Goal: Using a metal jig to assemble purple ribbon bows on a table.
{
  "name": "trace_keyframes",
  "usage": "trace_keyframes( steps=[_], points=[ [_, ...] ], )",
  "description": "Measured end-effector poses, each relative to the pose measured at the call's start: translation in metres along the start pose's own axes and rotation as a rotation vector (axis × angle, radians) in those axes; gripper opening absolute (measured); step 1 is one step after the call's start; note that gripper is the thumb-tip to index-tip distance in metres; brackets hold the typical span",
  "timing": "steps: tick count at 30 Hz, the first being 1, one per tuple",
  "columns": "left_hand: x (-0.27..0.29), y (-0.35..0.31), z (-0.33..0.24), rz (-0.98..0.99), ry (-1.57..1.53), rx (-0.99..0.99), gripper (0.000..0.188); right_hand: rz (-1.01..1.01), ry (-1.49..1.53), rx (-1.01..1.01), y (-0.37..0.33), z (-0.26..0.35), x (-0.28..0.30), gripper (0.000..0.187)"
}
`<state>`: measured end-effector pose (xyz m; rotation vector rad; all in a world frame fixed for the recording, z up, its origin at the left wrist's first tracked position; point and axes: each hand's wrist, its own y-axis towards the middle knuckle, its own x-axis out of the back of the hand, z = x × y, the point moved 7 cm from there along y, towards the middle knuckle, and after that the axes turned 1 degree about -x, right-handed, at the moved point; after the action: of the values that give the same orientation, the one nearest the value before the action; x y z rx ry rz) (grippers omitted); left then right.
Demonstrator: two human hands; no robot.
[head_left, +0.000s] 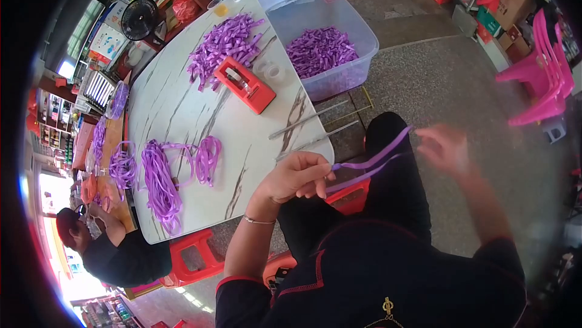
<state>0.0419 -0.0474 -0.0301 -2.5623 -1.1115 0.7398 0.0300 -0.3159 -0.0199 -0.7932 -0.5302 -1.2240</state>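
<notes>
My left hand [301, 176] pinches a narrow purple ribbon [385, 157] just past the table's near right edge. The ribbon runs to the right in two strands above my lap. Beside its far end is my right hand [445, 148], smeared by motion, so whether its fingers grip the ribbon is unclear. On the white marbled table [200, 119] stands a red tape dispenser [247, 85]. Against it lies a heap of short purple ribbon pieces [225, 43]. Long looped ribbon bundles [160, 185] rest at the table's left end.
A clear plastic bin [357, 64] holding purple ribbon pieces stands beside the table. Thin metal rods [309, 120] jut over the table edge. Pink stacked chairs [542, 76] are at the right. Another person [118, 249] sits at the left near a red stool [194, 259].
</notes>
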Motion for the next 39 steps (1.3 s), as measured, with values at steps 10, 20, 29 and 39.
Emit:
trace_keyframes(
  steps=[10, 20, 29, 39],
  points=[
    [-0.021, 0.007, -0.012, 0.08, 0.088, 0.007, 0.022, -0.107, 0.214, 0.686, 0.001, 0.121, -0.034, 0.021],
    [-0.022, -0.002, -0.025, 0.268, 0.396, -0.088, 0.016, 0.738, 0.907, 0.217, 0.016, 0.11, -0.084, 0.022],
    [-0.013, 0.001, -0.021, 0.241, 0.299, -0.067, 0.016, 0.661, 0.794, 0.296, 0.014, 0.118, -0.078, 0.028],
    [-0.014, 0.015, -0.027, 0.27, 0.583, -0.361, 0.016, 0.792, 1.092, 0.08, 0.03, 0.073, -0.097, 0.022]
  ],
)
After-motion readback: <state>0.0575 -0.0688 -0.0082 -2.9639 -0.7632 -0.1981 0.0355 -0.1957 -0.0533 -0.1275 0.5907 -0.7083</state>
